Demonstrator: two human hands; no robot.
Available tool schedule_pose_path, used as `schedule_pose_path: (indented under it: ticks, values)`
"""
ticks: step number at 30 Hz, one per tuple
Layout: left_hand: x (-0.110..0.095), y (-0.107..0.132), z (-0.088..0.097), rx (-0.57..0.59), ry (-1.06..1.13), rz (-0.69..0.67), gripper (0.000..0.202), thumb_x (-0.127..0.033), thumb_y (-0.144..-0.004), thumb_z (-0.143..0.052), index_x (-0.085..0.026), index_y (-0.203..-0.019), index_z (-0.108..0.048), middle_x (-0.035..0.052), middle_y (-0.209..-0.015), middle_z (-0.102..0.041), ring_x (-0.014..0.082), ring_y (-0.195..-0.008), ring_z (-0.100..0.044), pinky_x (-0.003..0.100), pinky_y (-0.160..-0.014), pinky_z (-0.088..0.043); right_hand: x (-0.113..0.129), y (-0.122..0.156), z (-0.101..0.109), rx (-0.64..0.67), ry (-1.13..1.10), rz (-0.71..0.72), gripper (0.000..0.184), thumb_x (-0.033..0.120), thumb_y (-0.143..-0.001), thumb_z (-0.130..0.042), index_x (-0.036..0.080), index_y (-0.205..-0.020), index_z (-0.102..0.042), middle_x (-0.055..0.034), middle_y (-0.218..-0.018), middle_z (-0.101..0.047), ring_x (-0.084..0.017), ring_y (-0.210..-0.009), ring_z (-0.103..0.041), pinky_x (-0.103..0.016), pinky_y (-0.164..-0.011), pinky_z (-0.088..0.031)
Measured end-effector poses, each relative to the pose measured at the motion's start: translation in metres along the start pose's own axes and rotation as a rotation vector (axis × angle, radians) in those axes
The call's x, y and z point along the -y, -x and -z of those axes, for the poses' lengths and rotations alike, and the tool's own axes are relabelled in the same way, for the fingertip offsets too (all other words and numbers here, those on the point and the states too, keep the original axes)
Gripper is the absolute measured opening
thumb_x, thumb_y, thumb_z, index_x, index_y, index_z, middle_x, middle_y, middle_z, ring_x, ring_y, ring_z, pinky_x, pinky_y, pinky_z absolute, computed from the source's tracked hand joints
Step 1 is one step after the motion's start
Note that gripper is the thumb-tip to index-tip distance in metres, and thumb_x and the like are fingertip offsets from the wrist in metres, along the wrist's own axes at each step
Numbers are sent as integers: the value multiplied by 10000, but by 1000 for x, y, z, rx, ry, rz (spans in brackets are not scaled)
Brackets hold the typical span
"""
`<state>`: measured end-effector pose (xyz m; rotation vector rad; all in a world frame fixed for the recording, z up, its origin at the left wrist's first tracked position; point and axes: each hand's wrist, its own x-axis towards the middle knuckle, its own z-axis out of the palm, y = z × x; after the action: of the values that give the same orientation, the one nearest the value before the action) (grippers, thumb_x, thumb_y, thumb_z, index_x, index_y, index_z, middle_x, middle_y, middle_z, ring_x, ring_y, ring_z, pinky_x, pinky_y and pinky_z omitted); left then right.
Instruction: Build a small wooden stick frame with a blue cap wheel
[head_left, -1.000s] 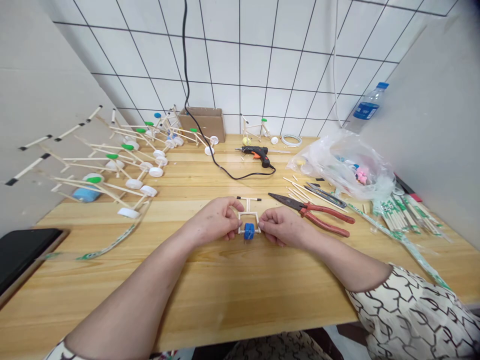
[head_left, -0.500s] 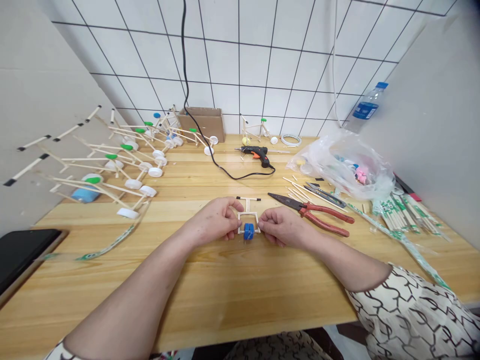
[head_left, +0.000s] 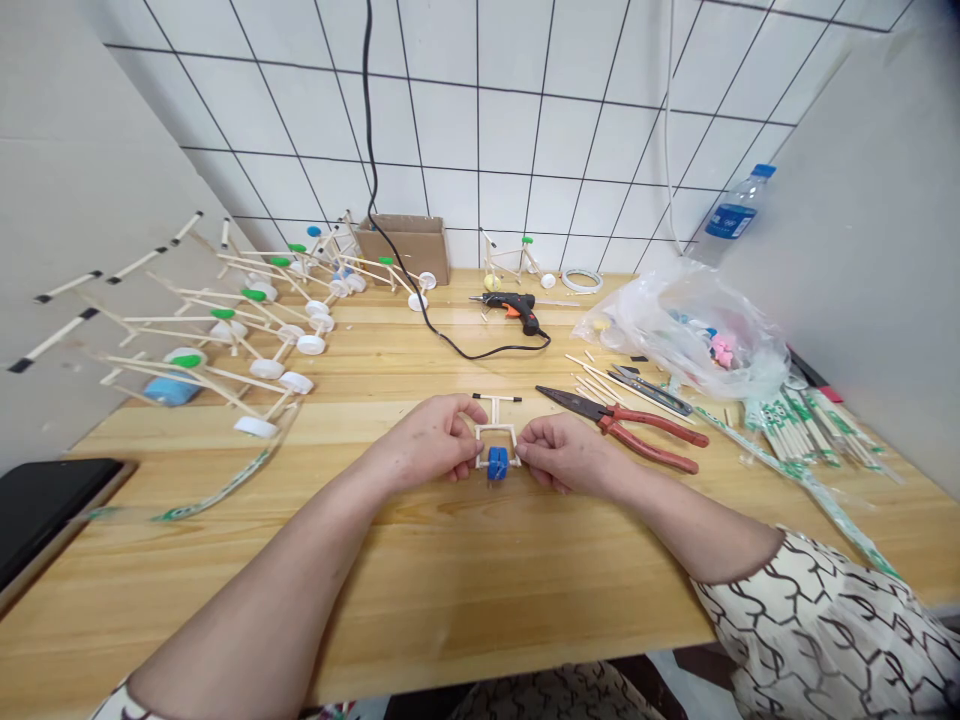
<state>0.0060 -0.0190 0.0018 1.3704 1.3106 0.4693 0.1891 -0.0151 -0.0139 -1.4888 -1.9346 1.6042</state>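
Observation:
Between my two hands is a small frame of pale wooden sticks (head_left: pixel 496 428), with a black-tipped crossbar at its far end. A pair of blue wheels (head_left: pixel 498 463) sits side by side on the thin stick across its near end. My left hand (head_left: pixel 442 440) is closed, with thumb and fingertips pinching the frame's left side at the near corner. Pinching the right side in the same way, my right hand (head_left: pixel 559 450) is closed too. Right of that hand lie red-handled pliers (head_left: pixel 622 425), jaws pointing left.
Several stick tricycle models (head_left: pixel 225 330) crowd the left, near a black phone (head_left: pixel 52 510). A glue gun (head_left: pixel 514 308) with its cord lies at the back. On the right are snips (head_left: pixel 651 388), a plastic bag (head_left: pixel 690 330), wrapped stick bundles (head_left: pixel 814 430) and a bottle (head_left: pixel 735 215).

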Motion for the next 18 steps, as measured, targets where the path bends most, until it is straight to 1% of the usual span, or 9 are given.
schedule_pose_path:
  ticks: [6, 18]
  values:
    - [0, 0, 1, 2, 7, 0, 256, -140, -630, -562, -175, -867, -474, -74, -486, -531, 108, -432, -533, 199, -421, -401, -2, -1, 0, 0, -5, 9, 180, 234, -800, -475, 175, -630, -474, 87, -399, -459, -45, -306, -368, -158, -318, -261]
    - [-2, 2, -1, 4, -21, 17, 227, -83, -693, -478, -158, -907, -461, -65, -501, -528, 104, -444, -520, 207, -434, -412, -1, -1, 0, -8, 9, 11, 168, 217, -816, -452, 173, -655, -474, 84, -409, -459, -41, -307, -364, -146, -314, -258]
